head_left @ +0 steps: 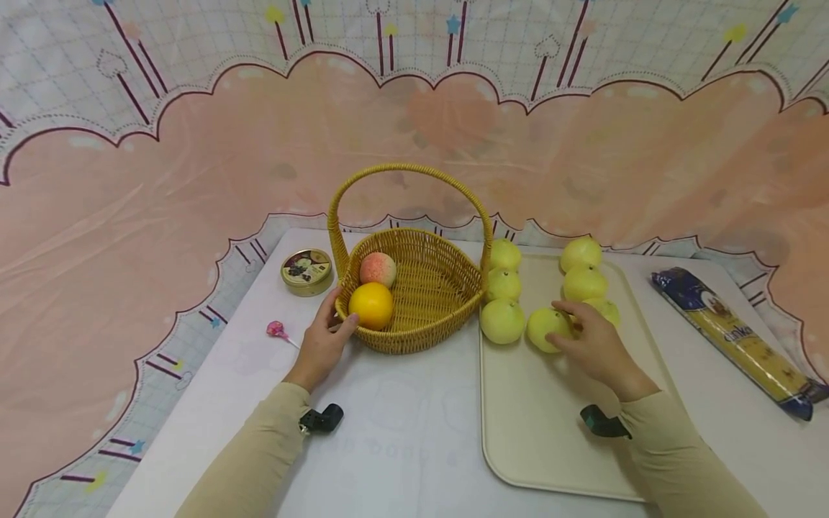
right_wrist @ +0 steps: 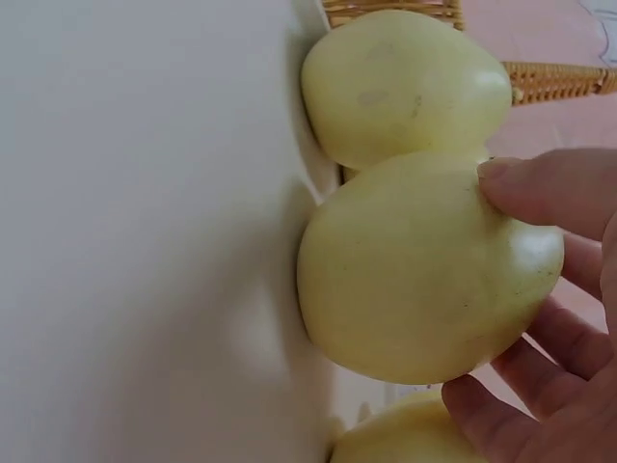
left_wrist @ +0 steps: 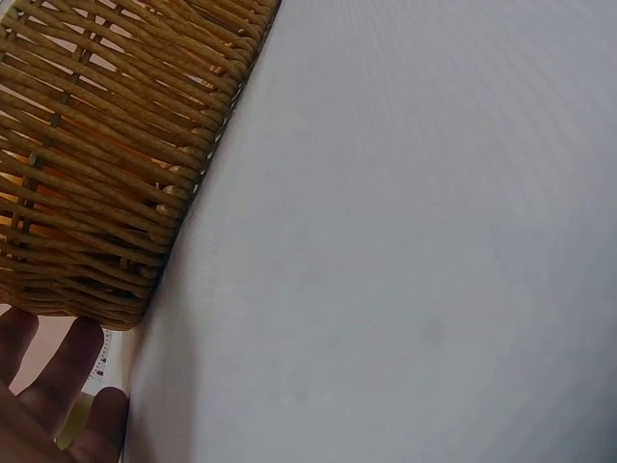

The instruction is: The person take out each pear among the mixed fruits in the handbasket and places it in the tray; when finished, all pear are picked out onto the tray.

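Observation:
A wicker basket [head_left: 414,338] with a tall arched handle stands left of centre, with a peach [head_left: 378,269] and an orange [head_left: 371,306] in its left end. My left hand [head_left: 322,344] holds that end, its thumb at the rim beside the orange and its fingers [left_wrist: 69,362] against the outer weave. Over the tray [head_left: 550,424], my right hand [head_left: 596,349] grips a pale yellow-green round fruit [right_wrist: 415,275] between thumb and fingers. Another such fruit [right_wrist: 405,92] sits right beside it. Several more stand in two rows, a left row [head_left: 503,285] next to the basket and a right row [head_left: 585,283].
A round gold tin [head_left: 307,272] stands left of the basket. In front of it lies a pink-wrapped lollipop [head_left: 277,329], its stick pointing toward the left hand. A long blue and yellow packet [head_left: 738,338] lies right of the tray. A patterned cloth [head_left: 414,137] hangs behind the table.

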{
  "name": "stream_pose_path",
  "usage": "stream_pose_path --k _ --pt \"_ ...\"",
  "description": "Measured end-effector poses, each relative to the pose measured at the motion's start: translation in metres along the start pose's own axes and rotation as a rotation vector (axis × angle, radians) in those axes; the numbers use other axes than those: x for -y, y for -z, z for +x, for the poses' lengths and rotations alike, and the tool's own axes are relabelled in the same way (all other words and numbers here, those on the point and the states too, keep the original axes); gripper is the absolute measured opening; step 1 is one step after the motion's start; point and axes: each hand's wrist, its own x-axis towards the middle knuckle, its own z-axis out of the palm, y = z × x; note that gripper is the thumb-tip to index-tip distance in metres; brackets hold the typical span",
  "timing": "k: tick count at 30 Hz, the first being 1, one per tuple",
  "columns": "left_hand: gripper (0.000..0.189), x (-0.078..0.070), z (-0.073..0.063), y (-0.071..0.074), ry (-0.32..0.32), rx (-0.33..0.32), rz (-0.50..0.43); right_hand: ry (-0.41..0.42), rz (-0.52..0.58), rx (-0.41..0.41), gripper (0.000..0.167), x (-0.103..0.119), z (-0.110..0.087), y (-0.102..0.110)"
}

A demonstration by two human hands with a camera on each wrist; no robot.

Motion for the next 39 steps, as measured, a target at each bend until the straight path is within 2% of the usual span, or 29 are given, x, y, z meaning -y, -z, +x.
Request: stream_pose_path --k 24,39 --pt "0.069 -0.0013 0.0001 -0.0005 0.011 0.006 0.011 -0.072 -0.026 0.001 0.058 0.0012 0.0047 -0.0048" --pt "0.07 -0.0017 0.0018 -0.0019 0.011 0.022 0.009 -0.113 -0.007 0.009 0.065 0.0021 0.0023 0.0"
